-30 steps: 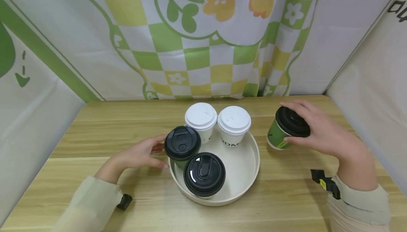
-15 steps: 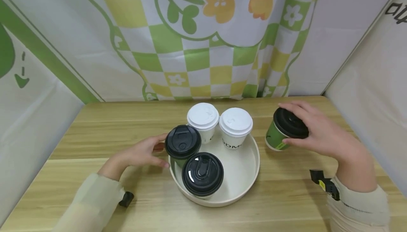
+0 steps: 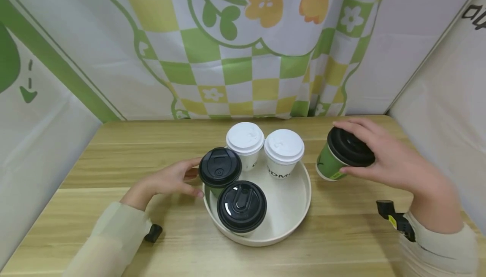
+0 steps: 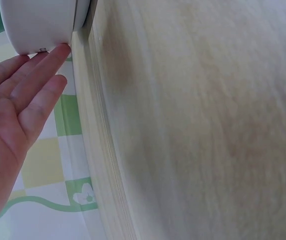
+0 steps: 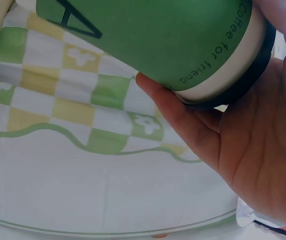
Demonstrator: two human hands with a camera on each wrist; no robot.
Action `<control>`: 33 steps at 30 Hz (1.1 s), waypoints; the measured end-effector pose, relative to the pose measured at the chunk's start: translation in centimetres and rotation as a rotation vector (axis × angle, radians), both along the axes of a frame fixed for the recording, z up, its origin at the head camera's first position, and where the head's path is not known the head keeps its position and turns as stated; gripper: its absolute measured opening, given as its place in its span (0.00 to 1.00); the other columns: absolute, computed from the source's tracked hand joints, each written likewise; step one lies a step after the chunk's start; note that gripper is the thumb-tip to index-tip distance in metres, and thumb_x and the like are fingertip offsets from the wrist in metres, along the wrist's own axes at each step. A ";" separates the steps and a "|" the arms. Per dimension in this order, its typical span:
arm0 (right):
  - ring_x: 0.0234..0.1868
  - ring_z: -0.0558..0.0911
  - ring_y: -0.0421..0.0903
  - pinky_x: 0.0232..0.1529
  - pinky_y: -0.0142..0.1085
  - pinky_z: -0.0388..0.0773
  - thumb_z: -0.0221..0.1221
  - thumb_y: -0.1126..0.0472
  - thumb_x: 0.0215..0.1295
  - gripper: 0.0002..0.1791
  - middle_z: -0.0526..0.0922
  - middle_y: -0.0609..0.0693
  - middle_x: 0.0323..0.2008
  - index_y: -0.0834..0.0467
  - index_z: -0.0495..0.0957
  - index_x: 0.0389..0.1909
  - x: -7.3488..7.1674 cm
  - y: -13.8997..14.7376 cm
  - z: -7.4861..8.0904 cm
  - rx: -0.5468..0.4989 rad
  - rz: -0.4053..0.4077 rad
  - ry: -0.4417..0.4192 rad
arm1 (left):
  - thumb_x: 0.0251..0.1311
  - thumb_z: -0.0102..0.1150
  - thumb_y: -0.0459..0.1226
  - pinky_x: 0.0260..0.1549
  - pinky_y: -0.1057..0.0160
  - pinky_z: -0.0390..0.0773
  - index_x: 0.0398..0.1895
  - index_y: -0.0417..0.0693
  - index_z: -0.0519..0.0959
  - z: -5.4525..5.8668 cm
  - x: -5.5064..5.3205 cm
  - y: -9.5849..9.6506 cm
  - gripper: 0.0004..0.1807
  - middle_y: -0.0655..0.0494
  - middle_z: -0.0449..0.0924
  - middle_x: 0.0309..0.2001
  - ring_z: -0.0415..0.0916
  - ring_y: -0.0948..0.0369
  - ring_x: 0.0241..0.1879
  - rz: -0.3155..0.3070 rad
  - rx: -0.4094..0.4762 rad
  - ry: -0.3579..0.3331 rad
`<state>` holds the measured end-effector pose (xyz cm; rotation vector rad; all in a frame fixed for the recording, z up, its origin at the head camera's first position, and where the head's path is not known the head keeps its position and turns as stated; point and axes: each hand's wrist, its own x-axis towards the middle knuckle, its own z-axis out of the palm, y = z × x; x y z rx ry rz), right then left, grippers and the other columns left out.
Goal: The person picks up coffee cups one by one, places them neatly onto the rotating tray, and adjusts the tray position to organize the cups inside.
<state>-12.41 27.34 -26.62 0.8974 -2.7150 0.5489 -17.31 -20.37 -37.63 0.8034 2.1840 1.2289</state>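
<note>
My right hand grips a green paper coffee cup by its black lid, thumb and fingers round the upper part. In the right wrist view the cup's green wall shows lettering, with a finger along it. My left hand is at the left side of a round cream tray, thumb at the rim. Straight fingers touch the white curved wall in the left wrist view. On the tray stand a green cup with a black lid, another black-lidded cup in front, and two white-lidded cups behind.
All this is on a wooden table. A checked curtain hangs along the back edge, and white panels enclose the left and right sides. Bare wood lies between the tray and the cup in my right hand.
My right hand and the lid under it shift slightly right, while the cup's base stays nearly in place. The left hand keeps its position at the tray.
</note>
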 end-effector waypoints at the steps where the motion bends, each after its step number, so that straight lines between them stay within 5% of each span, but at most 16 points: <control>1: 0.58 0.75 0.52 0.50 0.46 0.77 0.81 0.58 0.37 0.55 0.72 0.53 0.65 0.49 0.66 0.71 0.1 -0.1 0.2 0.004 0.014 0.015 | 0.52 0.74 0.36 0.70 0.36 0.61 0.74 0.31 0.56 0.0 0.0 0.0 0.50 0.32 0.59 0.73 0.59 0.33 0.71 0.000 0.002 -0.002; 7: 0.60 0.74 0.50 0.58 0.21 0.64 0.82 0.57 0.35 0.56 0.73 0.50 0.64 0.48 0.67 0.71 0.5 -0.5 1.2 0.017 0.096 0.071 | 0.51 0.75 0.37 0.70 0.36 0.60 0.74 0.32 0.57 -0.2 -0.1 0.0 0.50 0.33 0.60 0.73 0.60 0.34 0.71 0.001 0.007 0.001; 18: 0.62 0.72 0.49 0.63 0.12 0.56 0.80 0.55 0.38 0.54 0.71 0.49 0.65 0.51 0.66 0.71 1.1 -1.5 1.9 0.062 0.197 0.063 | 0.52 0.75 0.37 0.71 0.37 0.59 0.75 0.35 0.57 -0.5 0.0 0.4 0.50 0.35 0.60 0.74 0.60 0.35 0.71 0.000 0.014 -0.020; 27: 0.64 0.70 0.49 0.66 0.14 0.54 0.78 0.53 0.43 0.52 0.70 0.49 0.65 0.51 0.64 0.72 1.5 -2.9 2.0 0.087 0.260 0.040 | 0.53 0.74 0.37 0.70 0.34 0.61 0.74 0.33 0.57 -0.4 0.0 0.3 0.48 0.34 0.61 0.72 0.61 0.33 0.70 -0.010 0.008 0.006; 33: 0.65 0.70 0.47 0.64 0.27 0.67 0.77 0.48 0.46 0.51 0.69 0.47 0.67 0.46 0.63 0.73 1.6 -4.1 1.7 0.131 0.261 0.019 | 0.53 0.74 0.37 0.71 0.35 0.60 0.75 0.35 0.57 -0.3 0.0 0.4 0.49 0.35 0.60 0.73 0.61 0.34 0.71 -0.009 0.009 -0.007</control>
